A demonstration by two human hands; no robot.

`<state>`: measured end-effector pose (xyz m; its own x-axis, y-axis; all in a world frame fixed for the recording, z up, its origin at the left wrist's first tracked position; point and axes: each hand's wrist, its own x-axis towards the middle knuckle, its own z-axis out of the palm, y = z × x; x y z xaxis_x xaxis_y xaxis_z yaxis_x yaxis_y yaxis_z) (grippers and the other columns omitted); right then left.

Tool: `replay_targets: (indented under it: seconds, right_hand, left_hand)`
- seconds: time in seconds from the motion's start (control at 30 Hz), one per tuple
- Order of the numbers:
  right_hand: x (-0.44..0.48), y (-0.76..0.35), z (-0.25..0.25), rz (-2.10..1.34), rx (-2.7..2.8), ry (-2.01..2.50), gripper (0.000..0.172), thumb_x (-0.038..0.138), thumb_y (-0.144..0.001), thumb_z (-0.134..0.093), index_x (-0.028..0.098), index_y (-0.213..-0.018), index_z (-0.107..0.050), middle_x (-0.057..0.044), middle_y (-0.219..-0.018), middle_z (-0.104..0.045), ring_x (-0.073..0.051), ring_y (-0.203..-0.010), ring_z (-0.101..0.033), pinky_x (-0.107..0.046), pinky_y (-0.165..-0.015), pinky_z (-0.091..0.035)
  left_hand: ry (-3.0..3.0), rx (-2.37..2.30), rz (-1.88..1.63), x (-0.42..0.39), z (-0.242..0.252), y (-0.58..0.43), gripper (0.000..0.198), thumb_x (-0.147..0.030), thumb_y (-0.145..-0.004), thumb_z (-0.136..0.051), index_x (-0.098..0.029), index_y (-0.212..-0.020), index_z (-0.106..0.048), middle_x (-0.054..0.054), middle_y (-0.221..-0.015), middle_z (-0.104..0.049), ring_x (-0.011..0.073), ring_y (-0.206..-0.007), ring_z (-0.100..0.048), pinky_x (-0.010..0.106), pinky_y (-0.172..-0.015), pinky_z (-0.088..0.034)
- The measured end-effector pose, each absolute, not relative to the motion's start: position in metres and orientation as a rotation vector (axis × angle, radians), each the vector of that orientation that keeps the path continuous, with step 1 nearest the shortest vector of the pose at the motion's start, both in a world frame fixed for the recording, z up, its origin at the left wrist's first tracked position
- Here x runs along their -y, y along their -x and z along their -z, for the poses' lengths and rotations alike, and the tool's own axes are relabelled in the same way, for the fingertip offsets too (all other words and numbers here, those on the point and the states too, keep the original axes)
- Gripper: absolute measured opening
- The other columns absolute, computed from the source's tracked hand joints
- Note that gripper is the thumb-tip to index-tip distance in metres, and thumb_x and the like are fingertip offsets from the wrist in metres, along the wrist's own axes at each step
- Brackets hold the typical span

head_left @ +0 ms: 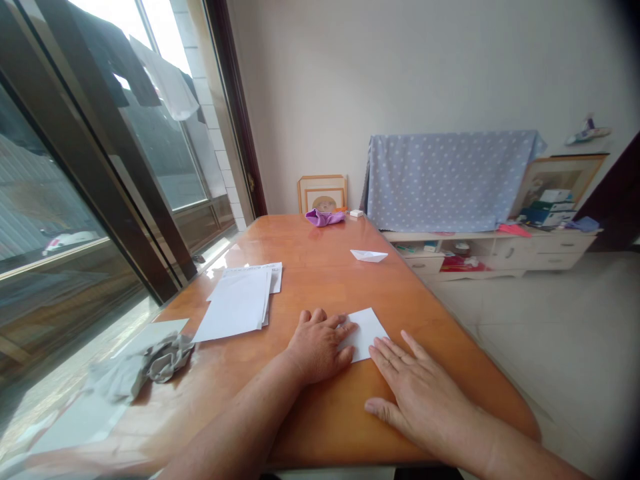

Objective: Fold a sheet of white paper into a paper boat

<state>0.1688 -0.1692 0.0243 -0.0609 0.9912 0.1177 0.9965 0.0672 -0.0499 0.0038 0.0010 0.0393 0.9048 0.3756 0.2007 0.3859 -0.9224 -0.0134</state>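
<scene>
A small folded white paper (367, 330) lies on the orange wooden table (320, 273) near its front edge. My left hand (317, 347) rests on the paper's left part with fingers curled and pressed down on it. My right hand (417, 387) lies flat on the table, fingers stretched out, its fingertips touching the paper's lower right edge. A finished white paper boat (369, 255) sits farther back on the table, right of centre.
A stack of white sheets (240, 303) lies left of my hands. Crumpled grey paper (163, 360) sits at the table's left edge by the window. A purple cloth (324, 217) and a small white box (357, 213) are at the far end. A low cabinet (495, 250) stands right.
</scene>
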Motion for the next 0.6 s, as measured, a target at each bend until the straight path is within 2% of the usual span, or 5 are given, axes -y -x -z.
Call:
replay_targets:
  seconds: [0.2, 0.4, 0.53, 0.6]
  right_hand:
    - [0.18, -0.183, -0.021, 0.153, 2.155, 2.099, 0.086, 0.075, -0.091, -0.04, 0.012, -0.148, -0.048, -0.02, -0.151, -0.046, -0.037, -0.143, -0.04, -0.062, -0.123, -0.007]
    - [0.187, -0.193, -0.02, 0.215, 2.104, 2.119, 0.084, 0.076, -0.09, -0.04, 0.016, -0.148, -0.05, -0.018, -0.152, -0.046, -0.036, -0.144, -0.038, -0.062, -0.123, -0.004]
    - [0.186, -0.204, -0.026, 0.16, 2.036, 2.167, 0.085, 0.077, -0.088, -0.043, 0.013, -0.143, -0.055, -0.019, -0.152, -0.045, -0.037, -0.145, -0.035, -0.064, -0.122, -0.004]
    - [0.182, -0.211, -0.032, 0.044, 1.957, 2.182, 0.079, 0.075, -0.09, -0.042, 0.015, -0.14, -0.059, -0.017, -0.152, -0.045, -0.037, -0.146, -0.033, -0.063, -0.122, -0.009]
  left_hand:
    - [3.013, 0.611, 0.295, -0.002, -0.039, -0.004, 0.046, -0.051, -0.094, -0.048, -0.04, -0.139, -0.051, -0.001, -0.145, -0.054, 0.0329, -0.107, -0.051, 0.053, -0.091, -0.036]
    - [3.012, 0.599, 0.299, -0.002, -0.039, -0.003, 0.046, -0.052, -0.094, -0.046, -0.041, -0.138, -0.05, -0.001, -0.144, -0.054, 0.0327, -0.107, -0.051, 0.053, -0.09, -0.037]
    - [3.008, 0.597, 0.304, -0.002, -0.038, -0.003, 0.046, -0.052, -0.094, -0.046, -0.04, -0.138, -0.051, -0.001, -0.145, -0.054, 0.0329, -0.106, -0.051, 0.053, -0.09, -0.036]
    - [3.011, 0.599, 0.302, -0.002, -0.038, -0.004, 0.046, -0.052, -0.094, -0.046, -0.04, -0.138, -0.051, -0.001, -0.145, -0.054, 0.0329, -0.106, -0.051, 0.053, -0.089, -0.036]
